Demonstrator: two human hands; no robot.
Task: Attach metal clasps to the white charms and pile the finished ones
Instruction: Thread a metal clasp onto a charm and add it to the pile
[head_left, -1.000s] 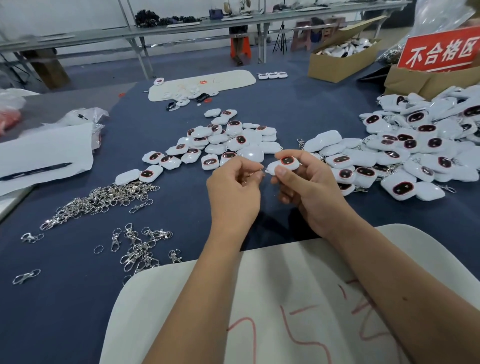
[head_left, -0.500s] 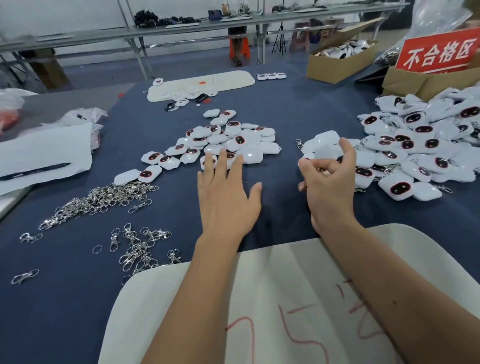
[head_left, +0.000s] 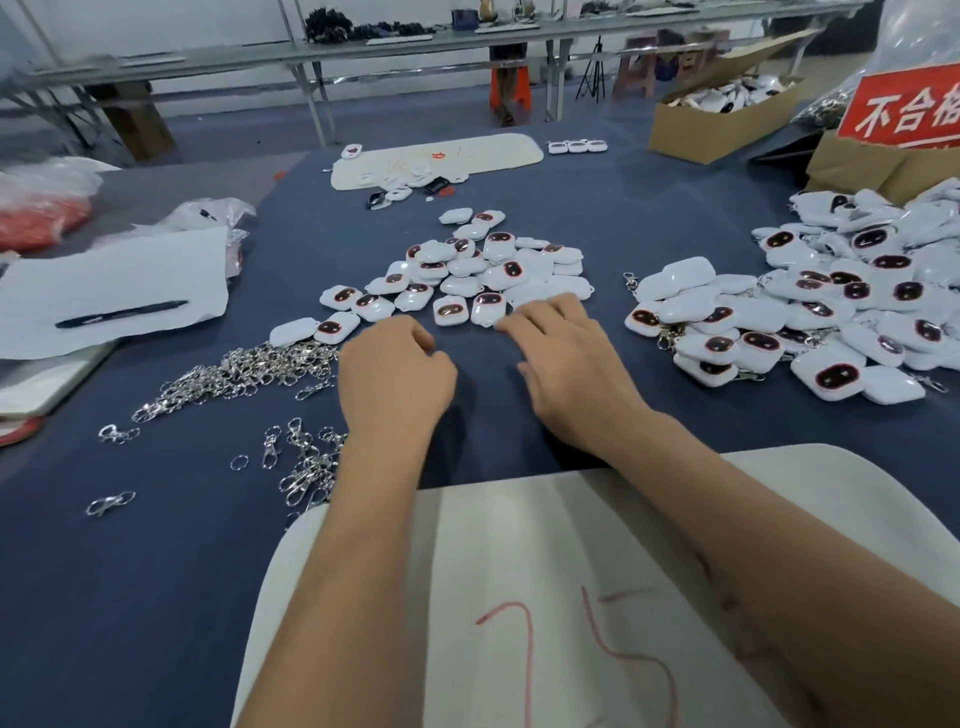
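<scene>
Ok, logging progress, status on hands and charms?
Left hand loosely curled, empty. Right hand open, fingertips at the unclasped charms. Nothing blocking.

Clasps (head_left: 244, 371) left — finished charms (head_left: 810, 312) right.

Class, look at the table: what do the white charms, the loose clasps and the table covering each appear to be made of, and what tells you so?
White charms: probably glossy moulded plastic, with bright highlights and rounded edges. Clasps: polished metal, silvery and glinting. Table covering: likely dark blue felt or cloth, matte without reflections.
</scene>
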